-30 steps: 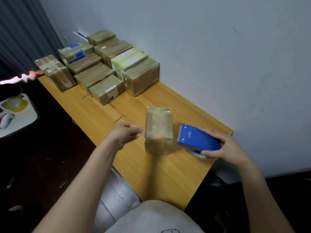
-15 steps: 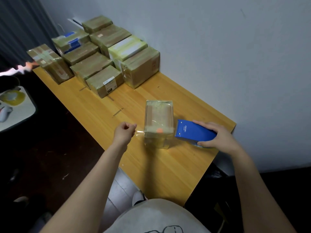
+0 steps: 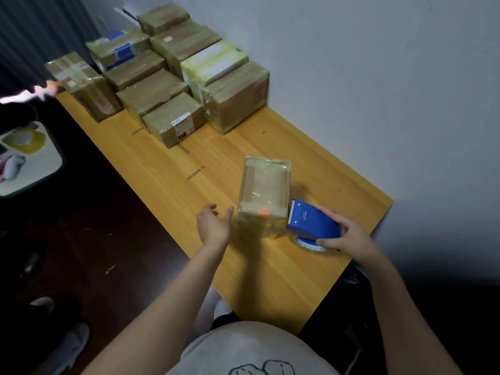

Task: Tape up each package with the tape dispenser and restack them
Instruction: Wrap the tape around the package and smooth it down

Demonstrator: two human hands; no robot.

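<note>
One package (image 3: 263,196) stands upright on the worktop (image 3: 167,169), and nine other packages (image 3: 173,117) cluster at the far left. The left hand (image 3: 213,227) hangs open, fingers relaxed, just left of it. The right hand (image 3: 349,238) grips the single blue tape dispenser (image 3: 311,221) just beside its right side.

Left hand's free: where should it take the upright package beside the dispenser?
Probably grip the package across its upper end, left hand coming from its left side: it stands tall, that side is open, and the tape dispenser crowds the right.

Print on the tape dispenser (image 3: 311,221) and one package label (image 3: 181,125) is too small to read.
</note>
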